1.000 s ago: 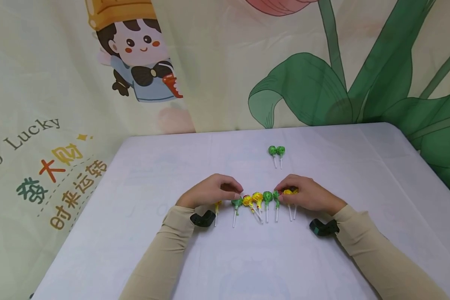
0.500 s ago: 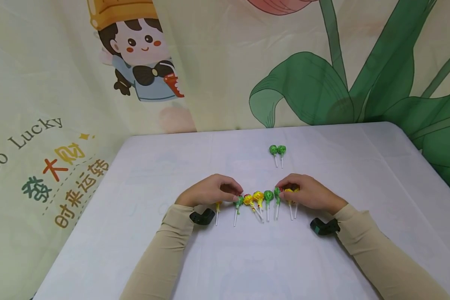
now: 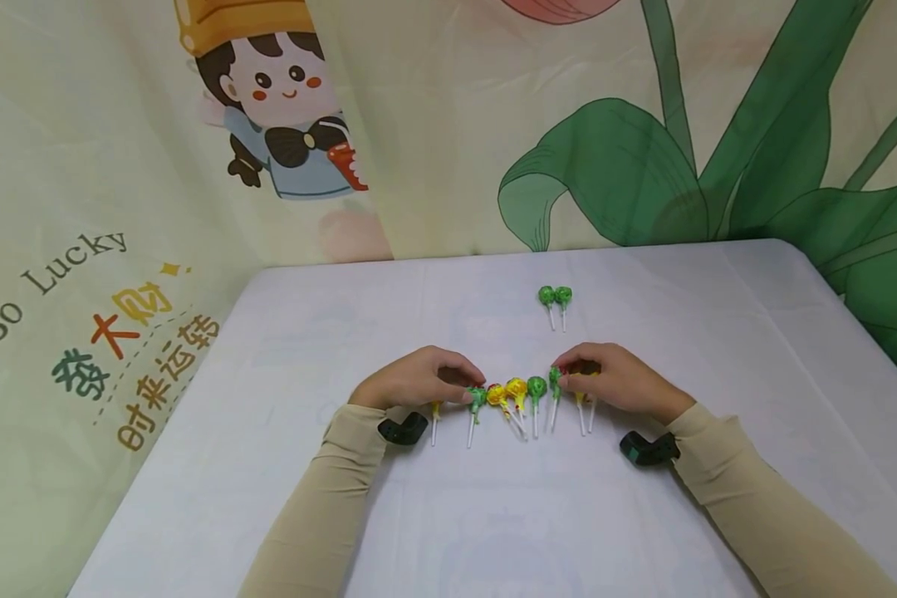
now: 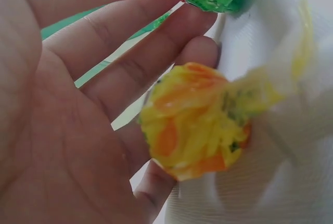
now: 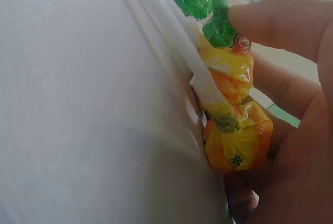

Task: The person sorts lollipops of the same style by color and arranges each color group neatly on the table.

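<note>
On the white table, my left hand [image 3: 428,379] pinches a green-wrapped lollipop [image 3: 477,398] by its head, at the left of a row. A yellow lollipop [image 4: 195,122] lies under that palm, partly hidden in the head view. My right hand [image 3: 619,378] pinches another green lollipop [image 3: 555,379] between thumb and fingers. Between the hands lie two yellow lollipops, one [image 3: 497,394] overlapping sticks with the other [image 3: 517,389], and a green lollipop [image 3: 537,389]. Beneath the right palm sit two more yellow lollipops, one nearer the thumb [image 5: 231,73] and one lower [image 5: 239,138].
Two green lollipops, left [image 3: 546,296] and right [image 3: 564,296], lie side by side farther back on the table [image 3: 389,531]. A printed cloth [image 3: 433,124] hangs behind the table's far edge.
The green lollipop in my left hand has shifted slightly right, closer to the yellow ones. The one in my right hand has moved slightly away from me. The head view has shifted a little.
</note>
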Demonstrator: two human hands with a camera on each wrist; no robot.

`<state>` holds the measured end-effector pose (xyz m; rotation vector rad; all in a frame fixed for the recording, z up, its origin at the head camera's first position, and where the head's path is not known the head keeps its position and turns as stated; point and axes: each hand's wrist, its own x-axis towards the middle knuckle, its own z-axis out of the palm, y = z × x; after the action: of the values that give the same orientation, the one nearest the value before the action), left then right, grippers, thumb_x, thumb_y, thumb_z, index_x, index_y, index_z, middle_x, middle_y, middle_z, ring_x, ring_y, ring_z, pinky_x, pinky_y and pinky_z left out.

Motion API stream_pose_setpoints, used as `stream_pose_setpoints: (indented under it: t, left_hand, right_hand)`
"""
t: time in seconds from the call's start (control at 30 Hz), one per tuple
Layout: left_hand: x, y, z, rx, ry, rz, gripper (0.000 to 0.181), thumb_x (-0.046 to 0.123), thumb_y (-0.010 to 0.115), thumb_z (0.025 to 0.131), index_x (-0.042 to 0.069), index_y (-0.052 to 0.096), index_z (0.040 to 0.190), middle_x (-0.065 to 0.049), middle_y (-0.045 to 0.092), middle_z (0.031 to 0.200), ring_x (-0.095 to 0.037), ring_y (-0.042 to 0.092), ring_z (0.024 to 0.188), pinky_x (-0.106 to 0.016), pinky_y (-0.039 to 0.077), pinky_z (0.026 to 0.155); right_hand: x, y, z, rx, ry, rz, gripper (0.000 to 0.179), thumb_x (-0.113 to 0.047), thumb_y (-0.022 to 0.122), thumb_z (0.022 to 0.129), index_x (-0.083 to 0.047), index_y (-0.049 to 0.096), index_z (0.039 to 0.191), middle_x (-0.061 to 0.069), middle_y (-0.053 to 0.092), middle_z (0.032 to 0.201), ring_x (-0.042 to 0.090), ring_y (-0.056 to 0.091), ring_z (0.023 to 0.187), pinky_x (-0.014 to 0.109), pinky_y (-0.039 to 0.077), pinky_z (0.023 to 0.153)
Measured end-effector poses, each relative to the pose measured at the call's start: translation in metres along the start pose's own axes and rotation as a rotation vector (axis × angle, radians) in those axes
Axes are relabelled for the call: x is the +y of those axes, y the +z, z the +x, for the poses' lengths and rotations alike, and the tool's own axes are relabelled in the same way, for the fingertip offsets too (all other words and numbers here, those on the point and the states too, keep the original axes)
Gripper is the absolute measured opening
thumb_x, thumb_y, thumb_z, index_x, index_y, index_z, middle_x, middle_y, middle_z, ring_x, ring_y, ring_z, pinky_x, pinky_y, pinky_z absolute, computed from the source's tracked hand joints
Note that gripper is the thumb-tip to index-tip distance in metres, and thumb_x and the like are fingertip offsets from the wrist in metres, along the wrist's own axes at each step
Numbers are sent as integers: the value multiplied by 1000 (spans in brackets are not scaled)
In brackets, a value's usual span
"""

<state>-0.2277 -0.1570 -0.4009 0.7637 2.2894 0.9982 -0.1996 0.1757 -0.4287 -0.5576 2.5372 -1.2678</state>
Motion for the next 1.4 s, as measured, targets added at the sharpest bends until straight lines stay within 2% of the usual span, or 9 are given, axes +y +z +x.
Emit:
stream_pose_setpoints:
  t: [0.23, 0.67, 1.4]
  left_hand:
    - [-1, 1, -1, 2, 2, -31, 21, 20, 74, 92, 19, 75, 113, 7, 70, 112, -14, 62, 106, -37, 47, 95]
    - [-2, 2, -1, 21, 0, -14, 19, 20, 73, 92, 22, 75, 111, 9, 70, 110, -13, 61, 106, -36, 47, 94]
    - [-1, 1, -1, 29, -15, 7, 17, 22, 75, 91, 24, 75, 108, 9, 70, 105, -16, 60, 100, -37, 47, 90]
  right_hand:
    - [-1, -1, -1, 10, -17, 24, 28, -28, 73, 94, -15, 71, 118, 0, 66, 104, 21, 56, 95, 36, 47, 82]
    - [2, 1, 0, 11, 22, 23, 29, -33, 69, 96, -16, 70, 119, 2, 64, 104, 23, 55, 94, 38, 48, 80]
    - [2, -2, 0, 42, 72, 71, 35, -35, 68, 97, -14, 67, 124, 1, 68, 112, 21, 59, 100, 37, 50, 86]
